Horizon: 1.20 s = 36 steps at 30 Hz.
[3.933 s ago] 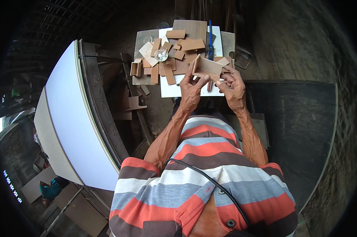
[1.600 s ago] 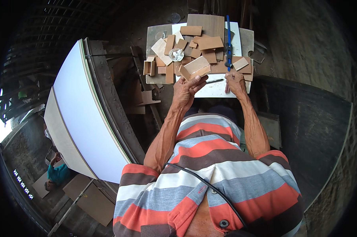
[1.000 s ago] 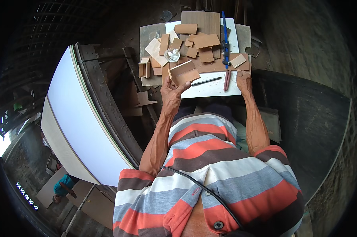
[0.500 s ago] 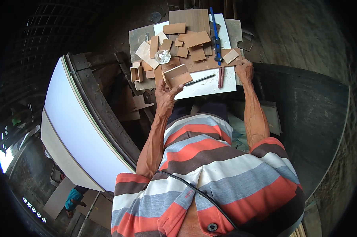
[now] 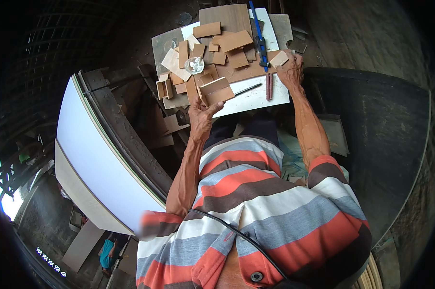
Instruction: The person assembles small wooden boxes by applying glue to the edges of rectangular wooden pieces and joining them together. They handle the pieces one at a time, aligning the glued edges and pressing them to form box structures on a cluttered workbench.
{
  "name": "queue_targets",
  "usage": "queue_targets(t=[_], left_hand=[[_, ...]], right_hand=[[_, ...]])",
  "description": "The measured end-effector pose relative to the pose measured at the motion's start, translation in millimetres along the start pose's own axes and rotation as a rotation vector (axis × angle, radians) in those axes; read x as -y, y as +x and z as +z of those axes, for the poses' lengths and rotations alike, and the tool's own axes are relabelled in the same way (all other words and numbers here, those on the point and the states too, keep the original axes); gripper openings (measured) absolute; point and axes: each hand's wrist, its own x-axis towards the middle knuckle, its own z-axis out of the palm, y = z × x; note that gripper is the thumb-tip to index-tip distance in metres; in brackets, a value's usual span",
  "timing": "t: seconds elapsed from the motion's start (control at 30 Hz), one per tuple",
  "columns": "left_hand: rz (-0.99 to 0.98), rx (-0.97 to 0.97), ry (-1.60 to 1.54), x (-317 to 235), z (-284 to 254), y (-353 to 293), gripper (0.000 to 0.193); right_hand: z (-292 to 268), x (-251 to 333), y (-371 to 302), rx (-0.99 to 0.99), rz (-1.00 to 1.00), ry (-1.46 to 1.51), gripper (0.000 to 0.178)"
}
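One left hand point(image 5: 201, 117) grips one wooden assembly point(image 5: 217, 91); whether the right hand point(image 5: 290, 71) grips is unclear

The small open box point(image 5: 220, 91) looks like matt wood; the white panel point(image 5: 95, 154) is smooth, the striped shirt point(image 5: 285, 207) cloth, the dark board point(image 5: 371, 125) matt and scuffed, the wall point(image 5: 366, 38) rough.

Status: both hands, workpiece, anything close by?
Left hand gripping open-sided wooden box. Right hand at small pale wood piece, grip unclear. Blue bar-shaped tool just left of that piece.
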Motion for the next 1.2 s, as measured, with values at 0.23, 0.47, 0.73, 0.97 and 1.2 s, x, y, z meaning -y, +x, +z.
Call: queue_targets(t=[0.23, 0.47, 0.73, 0.97, 1.2], left_hand=[[0.016, 0.097, 0.002, -41, 19, -14, 0.052], [-0.001, 0.195, -0.168, -42, 25, -12, 0.059], [0.086, 0.393, -0.285, -50, 53, -11, 0.063], [0.148, 0.453, -0.303, -52, 61, -17, 0.067], [0.151, 0.508, -0.339, -59, 64, -30, 0.062]], right_hand=[[-10, -12, 10, 0.017, 0.1, 0.213, 0.055], [-91, 38, -44, 0.103, 0.187, 1.074, 0.028], [-112, 110, -115, 0.055, -0.017, 0.958, 0.02], [-125, 116, -128, 0.062, -0.153, 0.899, 0.023], [-143, 120, -135, 0.067, -0.256, 0.74, 0.025]])
